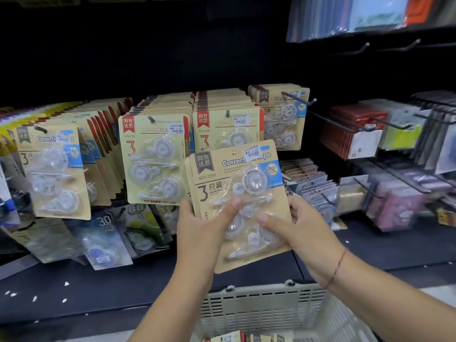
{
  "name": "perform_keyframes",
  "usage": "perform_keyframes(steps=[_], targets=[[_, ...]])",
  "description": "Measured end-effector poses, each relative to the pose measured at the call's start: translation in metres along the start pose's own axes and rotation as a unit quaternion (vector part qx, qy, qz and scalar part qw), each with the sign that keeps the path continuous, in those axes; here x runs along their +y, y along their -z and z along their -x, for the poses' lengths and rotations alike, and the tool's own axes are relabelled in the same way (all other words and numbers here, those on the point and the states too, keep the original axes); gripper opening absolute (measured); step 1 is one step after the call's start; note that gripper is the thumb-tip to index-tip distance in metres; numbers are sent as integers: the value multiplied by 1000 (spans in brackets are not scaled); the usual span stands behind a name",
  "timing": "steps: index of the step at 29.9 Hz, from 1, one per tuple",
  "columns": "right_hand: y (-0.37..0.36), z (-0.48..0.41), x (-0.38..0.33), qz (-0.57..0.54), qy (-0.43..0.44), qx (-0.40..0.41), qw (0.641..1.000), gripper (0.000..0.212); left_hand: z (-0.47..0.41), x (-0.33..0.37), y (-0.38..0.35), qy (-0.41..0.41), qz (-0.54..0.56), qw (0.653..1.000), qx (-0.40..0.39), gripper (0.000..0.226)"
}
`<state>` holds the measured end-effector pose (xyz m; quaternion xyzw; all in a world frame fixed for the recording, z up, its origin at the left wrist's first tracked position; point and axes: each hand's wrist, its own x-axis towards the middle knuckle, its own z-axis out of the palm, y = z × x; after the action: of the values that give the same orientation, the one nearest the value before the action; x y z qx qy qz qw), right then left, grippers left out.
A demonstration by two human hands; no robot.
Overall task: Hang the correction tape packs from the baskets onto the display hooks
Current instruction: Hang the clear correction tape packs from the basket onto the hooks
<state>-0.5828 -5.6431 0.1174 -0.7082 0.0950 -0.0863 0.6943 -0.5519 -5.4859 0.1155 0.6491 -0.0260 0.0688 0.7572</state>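
Though hung packs (153, 156) crowd eleven o'clock, left hand (199, 230) and right hand (303, 225) grip an unhung stack (222, 174); more wait in the basket (266, 309) at six o'clock.

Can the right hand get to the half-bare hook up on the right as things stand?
Probably yes: the hook juts out bare just above the held pack, nothing between them. Both the right hand and left hand grip that pack, though.

A black display wall (111, 53) rises dimly lit above a dark base shelf (81, 294); pale floor (441, 296) shows at right.
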Motion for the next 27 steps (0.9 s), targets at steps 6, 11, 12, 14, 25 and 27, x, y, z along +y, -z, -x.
perform_keyframes(steps=[6, 11, 12, 14, 25, 27], targets=[[12, -14, 5, -122, 24, 10, 992, 53, -7, -2, 10, 24, -7, 1000, 14, 53], [41, -38, -17, -103, 101, 122, 982, 48, -9, -7, 13, 26, -29, 998, 47, 45], [50, -43, -22, -78, 122, 148, 978, 45, -10, -7, 14, 27, -32, 998, 54, 39], [68, -53, -29, -34, 150, 182, 971, 33, -12, -6, 15, 22, -35, 997, 62, 27], [96, -80, -27, 15, 160, 180, 970, 9, -15, -7, 10, 1, -36, 997, 68, 25], [96, -83, -27, 19, 159, 181, 970, 9, -15, -7, 9, 0, -35, 997, 65, 25]])
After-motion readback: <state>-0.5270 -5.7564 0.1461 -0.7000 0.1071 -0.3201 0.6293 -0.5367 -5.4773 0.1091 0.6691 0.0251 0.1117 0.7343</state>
